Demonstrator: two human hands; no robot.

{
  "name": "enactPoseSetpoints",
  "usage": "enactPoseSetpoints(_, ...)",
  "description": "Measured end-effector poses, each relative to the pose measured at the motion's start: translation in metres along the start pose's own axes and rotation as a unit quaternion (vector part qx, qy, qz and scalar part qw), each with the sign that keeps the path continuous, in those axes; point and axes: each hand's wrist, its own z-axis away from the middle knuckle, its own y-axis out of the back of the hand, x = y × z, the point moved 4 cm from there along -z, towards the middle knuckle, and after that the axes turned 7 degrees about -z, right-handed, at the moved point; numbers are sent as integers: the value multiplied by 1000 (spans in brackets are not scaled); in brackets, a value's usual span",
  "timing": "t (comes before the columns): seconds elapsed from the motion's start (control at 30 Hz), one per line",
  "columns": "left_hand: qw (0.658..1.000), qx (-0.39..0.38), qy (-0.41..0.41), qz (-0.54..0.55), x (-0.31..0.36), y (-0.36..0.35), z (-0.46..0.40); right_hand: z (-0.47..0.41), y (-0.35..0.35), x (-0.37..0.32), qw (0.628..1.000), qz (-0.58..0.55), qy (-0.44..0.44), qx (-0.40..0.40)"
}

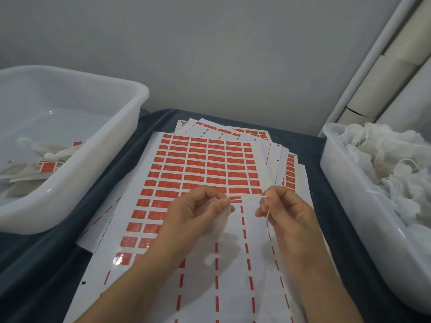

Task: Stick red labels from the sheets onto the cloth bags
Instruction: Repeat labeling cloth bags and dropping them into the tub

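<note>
A sheet of red labels (198, 164) lies on top of a fanned stack of sheets; its near and right parts are peeled bare. Above the sheet, my left hand (198, 213) and my right hand (286, 213) each pinch a thin pale drawstring of a sheer white cloth bag (250, 215) stretched between them. The bag is nearly see-through and its outline is hard to make out. No label shows on it.
A white tub (130, 113) at the left holds a few cloth bags bearing red labels (49, 165). A second white tub (331, 164) at the right is heaped with plain white cloth bags (384, 164). Everything sits on a dark blue cloth (100, 190). A wall stands behind.
</note>
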Motion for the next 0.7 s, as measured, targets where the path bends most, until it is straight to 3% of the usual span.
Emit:
enactPoseSetpoints(0.13, 993, 83, -60, -65, 2, 6, 8, 1, -6, -3, 998, -61, -6, -26)
enactPoseSetpoints(0.2, 998, 17, -58, -22, 2, 1, 13, 2, -10, -6, 996, -78, 6, -51)
enactPoseSetpoints(0.3, 983, -172, 51, 35, -2, -18, 15, 7, -19, -9, 988, -77, 8, -133)
enactPoseSetpoints(0.43, 943, -127, 190, 241, -11, -8, 3, 15, -33, -7, 967, -30, -25, -253)
enactPoseSetpoints(0.53, 883, -113, 214, 402, -11, 6, 0, 8, -28, 0, 977, 65, -35, -202)
enactPoseSetpoints(0.7, 920, -154, 220, 285, -10, 6, 3, -3, -8, 5, 956, 275, 24, -96)
